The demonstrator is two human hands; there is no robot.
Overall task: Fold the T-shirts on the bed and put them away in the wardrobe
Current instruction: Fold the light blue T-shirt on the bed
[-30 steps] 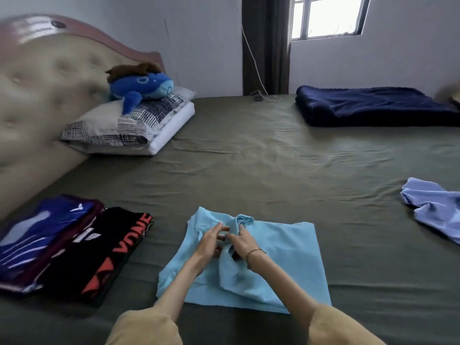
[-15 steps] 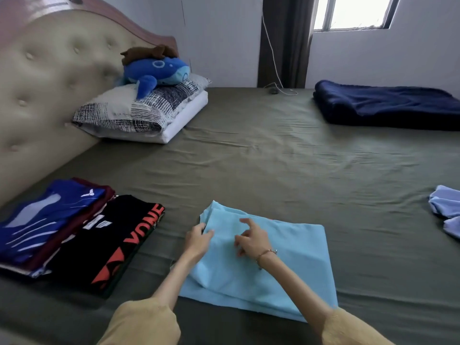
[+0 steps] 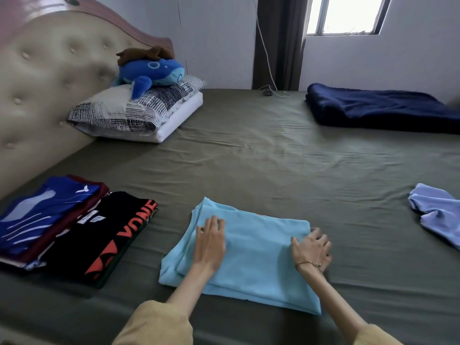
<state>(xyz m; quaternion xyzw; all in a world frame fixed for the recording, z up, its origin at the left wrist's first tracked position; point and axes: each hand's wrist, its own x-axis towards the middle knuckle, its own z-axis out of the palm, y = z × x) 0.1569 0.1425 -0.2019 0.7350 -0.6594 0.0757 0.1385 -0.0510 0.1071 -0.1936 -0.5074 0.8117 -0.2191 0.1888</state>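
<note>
Our left hand (image 3: pixel 210 241) lay flat, fingers straight, on the cyan shirt (image 3: pixel 251 257); our right hand (image 3: pixel 312 250) gripped its right edge.

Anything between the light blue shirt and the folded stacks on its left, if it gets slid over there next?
Nothing visible: only bare bed sheet lies between the light blue T-shirt and the black folded shirt. Both hands already rest on it, left hand, right hand.

Light blue cotton T-shirt (image 3: pixel 258 255) on olive-green bed sheet (image 3: pixel 273 165); black folded shirt (image 3: pixel 104 235) bears red lettering; navy fleece blanket (image 3: pixel 378 108).
</note>
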